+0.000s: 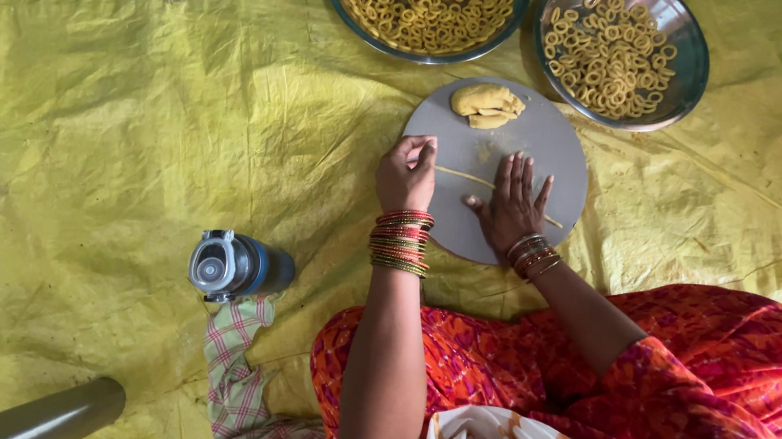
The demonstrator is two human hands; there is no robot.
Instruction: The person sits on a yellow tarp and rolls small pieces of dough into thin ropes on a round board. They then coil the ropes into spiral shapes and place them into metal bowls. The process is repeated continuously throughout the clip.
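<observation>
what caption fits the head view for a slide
Right hand flat on thin yellow dough strand, left hand at its end, on round grey board beside two ring-filled metal plates.

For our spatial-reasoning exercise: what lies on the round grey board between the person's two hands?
In the head view, a thin rolled strand of yellow dough stretches across the round grey board from the left hand to under the right hand.

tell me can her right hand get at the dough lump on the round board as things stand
Probably yes. The right hand lies flat on the round board, and the dough lump sits at the board's far edge with only bare board between them.
</observation>
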